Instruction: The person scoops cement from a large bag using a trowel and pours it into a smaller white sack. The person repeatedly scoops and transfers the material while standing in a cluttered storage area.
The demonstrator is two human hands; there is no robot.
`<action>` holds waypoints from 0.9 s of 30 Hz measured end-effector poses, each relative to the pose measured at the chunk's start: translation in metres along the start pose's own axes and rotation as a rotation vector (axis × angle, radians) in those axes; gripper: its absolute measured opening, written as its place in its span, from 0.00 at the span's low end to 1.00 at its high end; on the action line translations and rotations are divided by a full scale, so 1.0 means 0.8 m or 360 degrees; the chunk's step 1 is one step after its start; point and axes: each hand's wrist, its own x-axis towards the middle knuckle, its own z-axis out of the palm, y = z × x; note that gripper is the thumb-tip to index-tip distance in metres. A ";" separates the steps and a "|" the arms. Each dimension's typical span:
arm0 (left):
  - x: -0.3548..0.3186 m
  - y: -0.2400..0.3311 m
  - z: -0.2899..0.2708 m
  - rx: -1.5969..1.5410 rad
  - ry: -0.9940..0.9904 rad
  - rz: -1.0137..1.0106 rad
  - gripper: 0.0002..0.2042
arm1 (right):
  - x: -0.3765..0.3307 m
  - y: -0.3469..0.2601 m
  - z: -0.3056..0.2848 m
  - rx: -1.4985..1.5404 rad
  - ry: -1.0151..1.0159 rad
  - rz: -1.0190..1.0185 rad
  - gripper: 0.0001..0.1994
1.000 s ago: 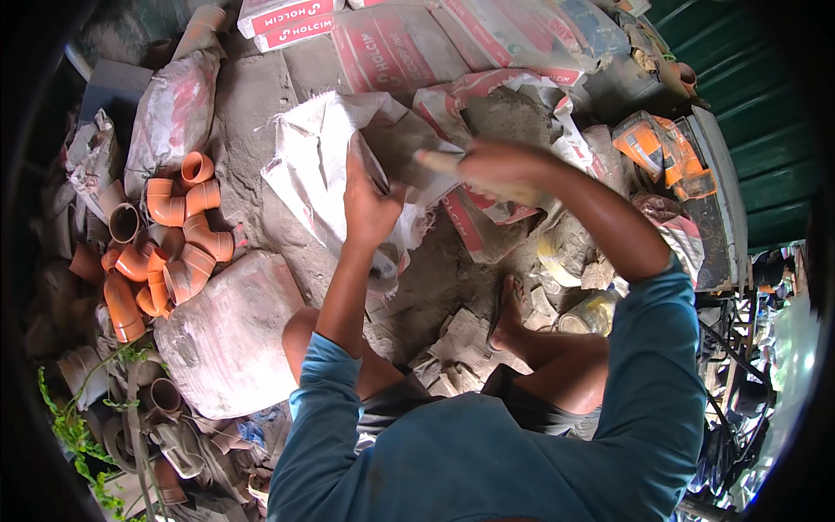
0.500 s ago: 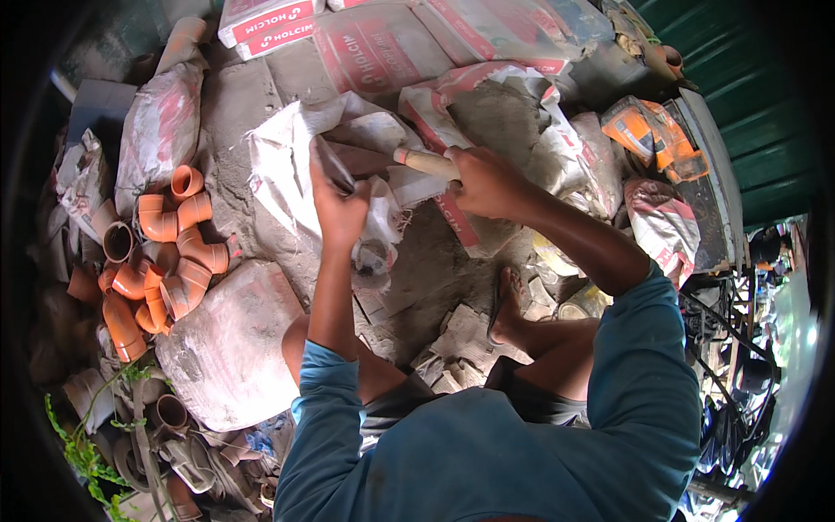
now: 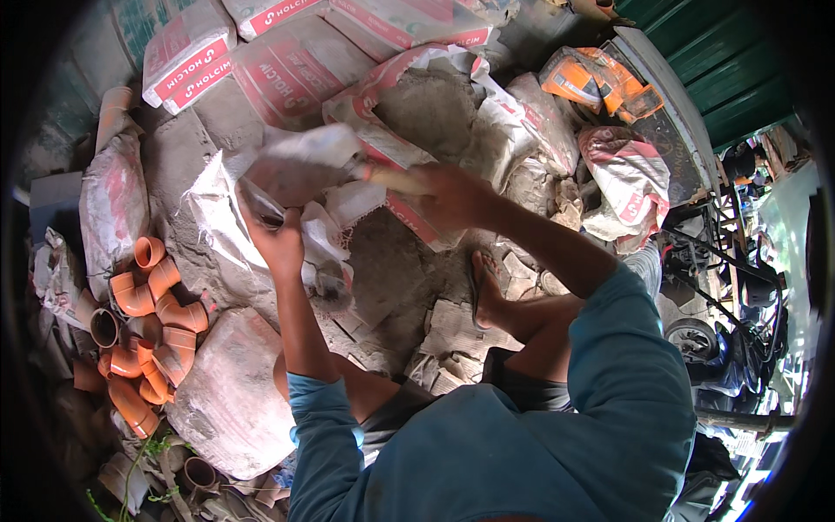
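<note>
Clock is from view centre, 12 at top. Left hand [image 3: 274, 244] at 9, fingers clamped on the edge of a white sack [image 3: 217, 209] just past it, between 9 and 10. Right hand [image 3: 457, 196] near 1, close in, fingers wrapped round a wooden handle [image 3: 400, 179] aimed at 10; motion blur there, can't tell if the tool touches the sack. Obstructions: torn bag of grey powder [image 3: 426, 109] at 12, right beyond the right hand; dusty sack [image 3: 235, 391] at 8, beside the left knee. Orange pipe fittings [image 3: 178, 352] between 8 and 9. Stacked bags [image 3: 191, 52] between 10 and 11. Orange package [image 3: 574, 78] between 1 and 2. Red-white sack [image 3: 622, 170] just past 2.
</note>
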 end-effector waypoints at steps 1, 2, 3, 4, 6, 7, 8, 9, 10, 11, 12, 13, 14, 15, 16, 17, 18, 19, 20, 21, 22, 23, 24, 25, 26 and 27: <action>0.001 -0.002 -0.002 0.0019 0.0002 0.0015 0.44 | -0.009 0.018 -0.010 0.0117 0.0076 -0.0001 0.21; 0.001 -0.003 -0.003 0.0099 0.0000 0.0079 0.44 | -0.021 0.038 -0.023 0.0203 -0.0002 0.0255 0.20; 0.002 -0.004 -0.004 0.0154 0.0009 0.0121 0.44 | -0.032 0.057 -0.036 0.0291 -0.0077 0.0511 0.19; 0.002 -0.005 -0.006 0.0211 0.0013 0.0166 0.44 | -0.041 0.076 -0.042 0.0346 -0.0037 0.0761 0.15; 0.003 -0.005 -0.007 0.0170 0.0024 0.0095 0.44 | -0.057 0.124 -0.063 0.0584 -0.0015 0.1031 0.18; 0.003 -0.005 -0.007 0.0145 0.0031 0.0061 0.44 | -0.061 0.150 -0.066 0.0501 0.0067 0.1158 0.18; 0.002 -0.004 -0.007 0.0184 0.0022 0.0052 0.44 | -0.064 0.177 -0.063 0.0493 0.0151 0.1210 0.18; 0.001 -0.003 -0.007 0.0227 0.0016 0.0044 0.44 | -0.064 0.206 -0.060 0.0293 0.0194 0.1239 0.19; 0.000 -0.002 -0.008 0.0274 0.0016 0.0039 0.44 | -0.059 0.236 -0.057 0.0122 0.0232 0.1249 0.19; -0.002 -0.001 -0.008 0.0258 0.0008 0.0019 0.44 | -0.055 0.266 -0.054 -0.0065 0.0252 0.1324 0.20; -0.005 -0.001 -0.009 0.0245 -0.0002 0.0001 0.44 | -0.053 0.295 -0.053 -0.0397 0.0131 0.1134 0.22; -0.007 -0.001 -0.010 0.0229 -0.0011 -0.0016 0.44 | -0.050 0.322 -0.048 -0.0480 0.0081 0.1181 0.21; -0.009 -0.001 -0.011 0.0263 -0.0010 0.0020 0.44 | -0.046 0.347 -0.044 -0.0574 0.0027 0.1246 0.21; -0.011 -0.001 -0.012 0.0294 -0.0008 0.0060 0.44 | -0.042 0.371 -0.040 -0.0589 0.0017 0.1225 0.21; -0.013 -0.002 -0.013 0.0330 -0.0019 0.0135 0.45 | -0.036 0.393 -0.037 -0.0617 0.0001 0.1217 0.21; -0.013 -0.003 -0.015 0.0351 -0.0015 0.0134 0.44 | -0.032 0.412 -0.032 -0.0637 -0.0024 0.1232 0.21; -0.013 -0.003 -0.017 0.0349 -0.0019 0.0131 0.44 | -0.027 0.430 -0.028 -0.0691 -0.0069 0.1127 0.20; -0.014 -0.004 -0.019 0.0346 -0.0017 0.0128 0.44 | -0.018 0.445 -0.028 -0.0744 -0.0118 0.1033 0.20; -0.016 -0.004 -0.020 0.0340 -0.0003 0.0141 0.44 | -0.009 0.456 -0.025 -0.0827 -0.0236 0.1022 0.19; -0.017 -0.003 -0.021 0.0316 -0.0003 0.0101 0.44 | 0.000 0.465 -0.028 -0.0852 -0.0348 0.1028 0.19; -0.019 -0.002 -0.022 0.0341 -0.0012 0.0085 0.44 | 0.007 0.472 -0.032 -0.0666 -0.0303 0.1065 0.19; -0.021 -0.001 -0.022 0.0368 -0.0011 0.0072 0.44 | 0.015 0.475 -0.036 -0.0516 -0.0303 0.1147 0.19; -0.022 0.001 -0.022 0.0392 0.0000 0.0075 0.44 | 0.021 0.477 -0.041 -0.0355 -0.0292 0.1259 0.18; -0.023 0.003 -0.021 0.0357 -0.0001 0.0085 0.45 | 0.021 0.476 -0.045 -0.0054 -0.0250 0.1369 0.19; -0.022 0.004 -0.019 0.0339 0.0009 0.0067 0.45 | 0.022 0.474 -0.049 -0.0007 -0.0295 0.1336 0.18; -0.022 0.006 -0.018 0.0327 0.0018 0.0082 0.45 | 0.021 0.472 -0.054 0.0069 -0.0349 0.1302 0.18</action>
